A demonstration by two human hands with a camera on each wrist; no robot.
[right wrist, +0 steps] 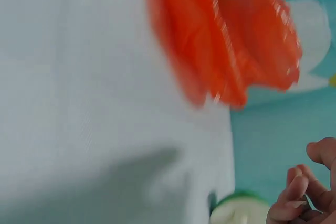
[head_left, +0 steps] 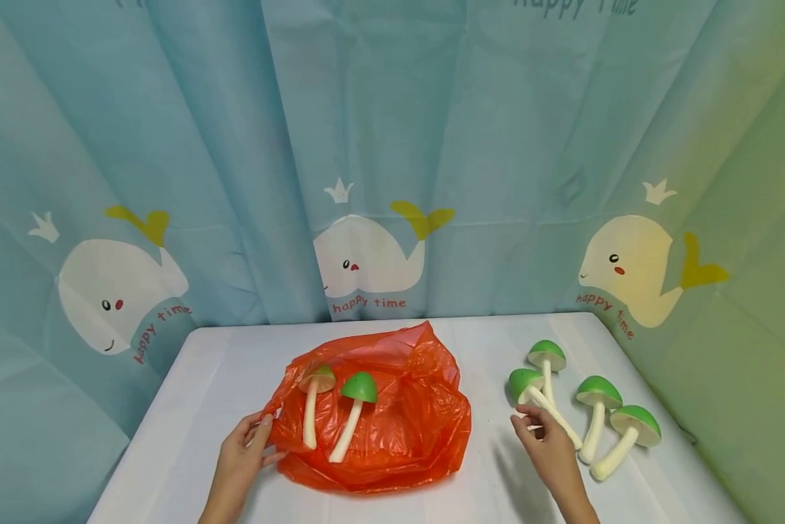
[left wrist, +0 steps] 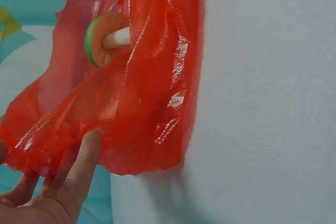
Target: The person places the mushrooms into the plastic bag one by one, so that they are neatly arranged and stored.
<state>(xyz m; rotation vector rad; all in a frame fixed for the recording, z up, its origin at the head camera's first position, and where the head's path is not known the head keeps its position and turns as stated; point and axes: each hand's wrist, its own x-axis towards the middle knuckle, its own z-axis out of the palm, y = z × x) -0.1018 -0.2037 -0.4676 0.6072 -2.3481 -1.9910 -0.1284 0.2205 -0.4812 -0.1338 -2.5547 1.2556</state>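
Note:
A red plastic bag [head_left: 432, 415] lies on the table with its mouth spread toward me. Inside it are two toy mushrooms with green caps and white stems, one at the left [head_left: 310, 415] and one nearer the middle [head_left: 360, 387]. My left hand [head_left: 242, 447] pinches the bag's left rim; in the left wrist view, its fingertips [left wrist: 90, 142] are at the film's edge. My right hand [head_left: 550, 455], fingers loosely bent and holding nothing, hovers beside several more green-capped mushrooms, nearest to a mushroom [head_left: 523, 382] whose stem slants behind it. The right wrist view is blurred.
The table [head_left: 491, 473] is white, with its far edge against a light blue curtain [head_left: 510, 145] printed with whales. To the right, two mushrooms [head_left: 598, 393] [head_left: 635, 422] lie side by side, and another mushroom [head_left: 546, 354] lies farther back.

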